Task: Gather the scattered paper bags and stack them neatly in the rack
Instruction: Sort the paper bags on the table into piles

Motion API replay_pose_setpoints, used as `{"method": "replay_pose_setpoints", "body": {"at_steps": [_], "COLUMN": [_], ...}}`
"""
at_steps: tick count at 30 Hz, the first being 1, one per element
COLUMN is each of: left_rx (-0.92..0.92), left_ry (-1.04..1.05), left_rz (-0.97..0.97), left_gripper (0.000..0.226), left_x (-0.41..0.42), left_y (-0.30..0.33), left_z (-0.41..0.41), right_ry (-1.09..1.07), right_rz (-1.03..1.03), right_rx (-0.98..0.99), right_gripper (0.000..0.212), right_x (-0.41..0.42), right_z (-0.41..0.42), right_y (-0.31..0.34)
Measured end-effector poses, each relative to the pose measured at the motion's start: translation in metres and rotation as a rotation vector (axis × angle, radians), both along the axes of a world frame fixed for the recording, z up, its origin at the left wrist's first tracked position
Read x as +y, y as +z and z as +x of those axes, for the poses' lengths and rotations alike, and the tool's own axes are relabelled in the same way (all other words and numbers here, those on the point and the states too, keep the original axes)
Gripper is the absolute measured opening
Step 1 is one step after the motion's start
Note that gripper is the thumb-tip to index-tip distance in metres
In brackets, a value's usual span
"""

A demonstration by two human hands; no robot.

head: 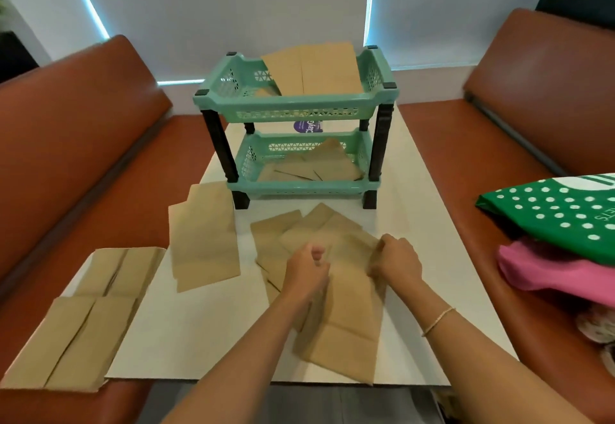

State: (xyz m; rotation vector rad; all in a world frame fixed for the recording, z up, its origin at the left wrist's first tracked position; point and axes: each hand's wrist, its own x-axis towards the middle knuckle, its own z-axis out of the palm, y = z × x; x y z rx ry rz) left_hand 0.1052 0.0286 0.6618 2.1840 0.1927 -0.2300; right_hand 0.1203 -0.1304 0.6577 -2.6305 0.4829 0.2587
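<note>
Purple label (307, 126) reads "ClayG" | green bag (552, 214) lettering illegible

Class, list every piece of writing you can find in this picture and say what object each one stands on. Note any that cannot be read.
"ClayG": white letters running sideways, cut off, on the purple label seen behind the rack; the smaller print on it is too blurred to read.
White letters on the green dotted bag: sideways and partly hidden, too unclear to read.
The paper bags show no print.
</note>
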Motion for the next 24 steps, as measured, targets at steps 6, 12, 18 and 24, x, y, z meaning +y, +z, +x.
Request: {"method": "replay_pose_setpoints", "body": {"at_steps": [6, 12, 18, 24], "left_rx": [0.06, 0.122, 0.168, 0.115], "left_ry": [-0.128, -0.132, -0.044, 0.096], "left_rz": [0.031, 0.177, 0.051, -0.117], "left_gripper": [0.053, 0.089, 0.079, 0.046], "left_x": [0.007, -0.001, -0.004, -0.004], "left_y": [-0.008, -0.007, -0.007, -0.001], "left_z": [0.002, 0.007, 0.012, 0.016], "right_ry": [-0.137, -0.193, -0.161, -0.114], "right_rz": [0.07, 0.264, 0.359, 0.465], "right_rx": [-0.14, -0.214, -0.251, -0.24], "right_gripper": [0.027, 0.02, 0.019, 0.012], "right_x": [0.004, 0.0, -0.001, -0.008], "right_z": [-0.003, 0.003, 0.009, 0.011], "right_y": [-0.005, -0.003, 0.001, 0.009]}}
